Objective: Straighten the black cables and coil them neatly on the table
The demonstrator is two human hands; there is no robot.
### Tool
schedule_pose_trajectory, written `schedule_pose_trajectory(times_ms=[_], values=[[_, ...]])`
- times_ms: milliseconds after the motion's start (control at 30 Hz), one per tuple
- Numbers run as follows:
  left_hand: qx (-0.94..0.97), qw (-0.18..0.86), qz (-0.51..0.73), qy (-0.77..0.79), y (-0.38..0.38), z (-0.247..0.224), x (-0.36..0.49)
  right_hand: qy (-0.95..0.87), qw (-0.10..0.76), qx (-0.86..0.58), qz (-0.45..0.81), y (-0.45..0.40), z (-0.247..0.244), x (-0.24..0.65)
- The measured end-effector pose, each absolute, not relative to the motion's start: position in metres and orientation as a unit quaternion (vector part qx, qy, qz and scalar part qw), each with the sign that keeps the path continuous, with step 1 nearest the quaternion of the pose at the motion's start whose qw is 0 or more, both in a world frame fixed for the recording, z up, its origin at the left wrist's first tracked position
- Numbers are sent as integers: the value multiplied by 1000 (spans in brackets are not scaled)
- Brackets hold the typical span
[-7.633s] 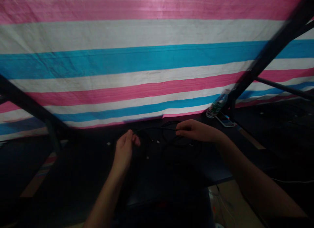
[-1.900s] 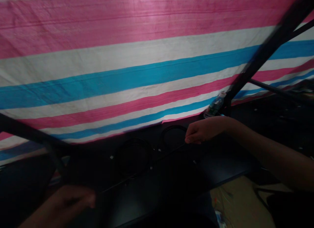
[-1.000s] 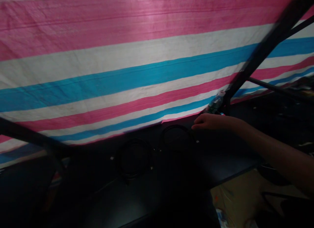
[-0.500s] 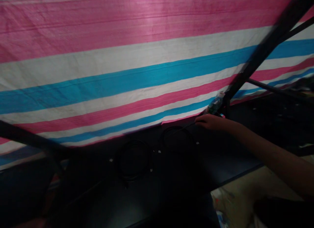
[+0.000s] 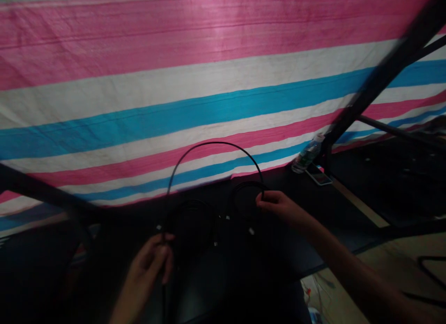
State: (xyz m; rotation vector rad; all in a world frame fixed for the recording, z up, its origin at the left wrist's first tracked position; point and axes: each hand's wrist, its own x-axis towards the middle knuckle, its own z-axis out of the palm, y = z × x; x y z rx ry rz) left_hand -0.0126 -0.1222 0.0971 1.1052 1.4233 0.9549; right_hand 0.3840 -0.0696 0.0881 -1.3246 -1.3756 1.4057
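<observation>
A thin black cable (image 5: 216,142) arches up between my two hands, in front of the striped sheet. My left hand (image 5: 156,259) is closed around one part of it, and a length hangs below the fingers. My right hand (image 5: 277,205) pinches the cable further along, over the dark tabletop (image 5: 285,240). Beneath the arch lies a coiled black cable (image 5: 191,202) with light connector ends. Another black coil (image 5: 240,185) sits just left of my right hand. A pale connector (image 5: 251,231) shows below that hand; which cable it belongs to is unclear.
Behind the table hangs a pink, white and blue striped sheet (image 5: 139,124). A clear bottle (image 5: 308,153) and a phone (image 5: 318,175) are at the back right, beside a dark slanted metal post (image 5: 369,87). The floor (image 5: 386,263) shows at lower right with thin wires on it.
My right hand has come left and nearer from beside the bottle, uncovering the phone. My left hand has moved in from the lower left, and the cable now bows upward between both hands.
</observation>
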Motion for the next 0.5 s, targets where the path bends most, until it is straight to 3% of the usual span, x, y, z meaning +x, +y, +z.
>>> schedule_pose_trajectory(times_ms=[233, 500], values=[[437, 518, 504, 535, -126, 69, 99, -292, 525, -346, 720, -103, 44, 285], [243, 586, 610, 474, -124, 85, 113, -291, 525, -269, 753, -146, 39, 237]])
